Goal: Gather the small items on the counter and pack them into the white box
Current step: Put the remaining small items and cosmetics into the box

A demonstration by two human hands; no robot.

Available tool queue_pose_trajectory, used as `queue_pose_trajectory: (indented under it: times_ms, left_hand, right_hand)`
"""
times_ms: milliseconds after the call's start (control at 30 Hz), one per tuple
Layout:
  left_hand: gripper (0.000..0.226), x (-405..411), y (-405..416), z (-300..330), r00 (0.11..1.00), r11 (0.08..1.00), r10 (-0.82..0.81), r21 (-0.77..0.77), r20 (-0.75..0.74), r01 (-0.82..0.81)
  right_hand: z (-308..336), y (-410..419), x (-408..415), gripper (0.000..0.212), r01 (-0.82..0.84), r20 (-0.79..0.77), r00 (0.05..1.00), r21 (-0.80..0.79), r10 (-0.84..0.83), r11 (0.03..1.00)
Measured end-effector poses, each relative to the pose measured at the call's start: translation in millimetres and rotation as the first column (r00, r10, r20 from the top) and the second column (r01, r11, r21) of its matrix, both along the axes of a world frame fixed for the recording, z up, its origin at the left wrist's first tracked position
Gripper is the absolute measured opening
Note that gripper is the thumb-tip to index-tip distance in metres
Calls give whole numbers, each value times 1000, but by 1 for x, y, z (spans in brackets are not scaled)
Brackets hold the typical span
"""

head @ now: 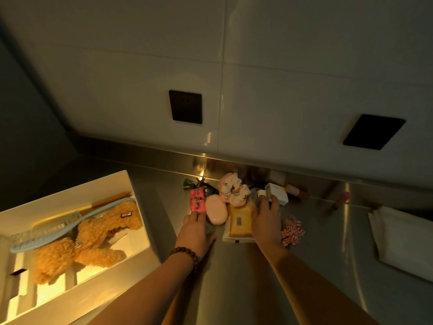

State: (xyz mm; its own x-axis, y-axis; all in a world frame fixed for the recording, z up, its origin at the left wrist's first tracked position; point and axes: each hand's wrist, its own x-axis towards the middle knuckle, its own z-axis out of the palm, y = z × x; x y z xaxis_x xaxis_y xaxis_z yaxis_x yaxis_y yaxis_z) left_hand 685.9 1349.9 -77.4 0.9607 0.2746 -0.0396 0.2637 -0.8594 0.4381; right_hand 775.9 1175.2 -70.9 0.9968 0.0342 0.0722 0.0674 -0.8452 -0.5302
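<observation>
**Both hands at the pile**

While the white box (131, 184) sits left on the counter (234, 277) holding a plush toy (89, 240) and brush (46, 231), the left hand (196, 231) touches a pink case (197, 200); the right hand (266, 219) lies over a yellow packet (240, 221), fingertips touching a small white box (277, 193). Whether either hand grips anything is unclear.

So the box (140, 221) sits on the counter (234, 277) off to the left, with a plush toy (89, 240) inside and a hairbrush (46, 231) lying on it. Right of the box there's a cluster of small items by the wall: scrunchie (233, 188) behind the soap (216, 212), folded cloth (403, 240) far right.
</observation>
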Motion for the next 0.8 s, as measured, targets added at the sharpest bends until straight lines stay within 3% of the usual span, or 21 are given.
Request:
queue_pose_trajectory:
  times_ms: [133, 233, 500, 733, 800]
  left_hand:
    - [64, -3, 1, 1, 1000, 1000, -9, -28, -8, 9]
    - [63, -5, 2, 3, 1000, 998, -4, -62, -9, 4]
    - [53, -10, 2, 13, 999, 994, -26, -105, 21, 28]
    - [67, -4, -1, 57, 989, 993, -61, -88, 132, 73]
    - [65, -3, 4, 77, 975, 994, -84, -53, 206, 97]
  right_hand:
    - [1, 3, 1, 41, 12, -20, 1000, -29, -12, 1000]
    - [6, 2, 0, 39, 91, -85, 994, 200, -75, 976]
    - [18, -9, -2, 65, 136, -249, 969, 489, -12, 862]
    - [61, -1, -14, 19, -33, -128, 984, 544, 122, 838]
    - [81, 8, -23, 26, -91, -83, 983, 563, 165, 822]
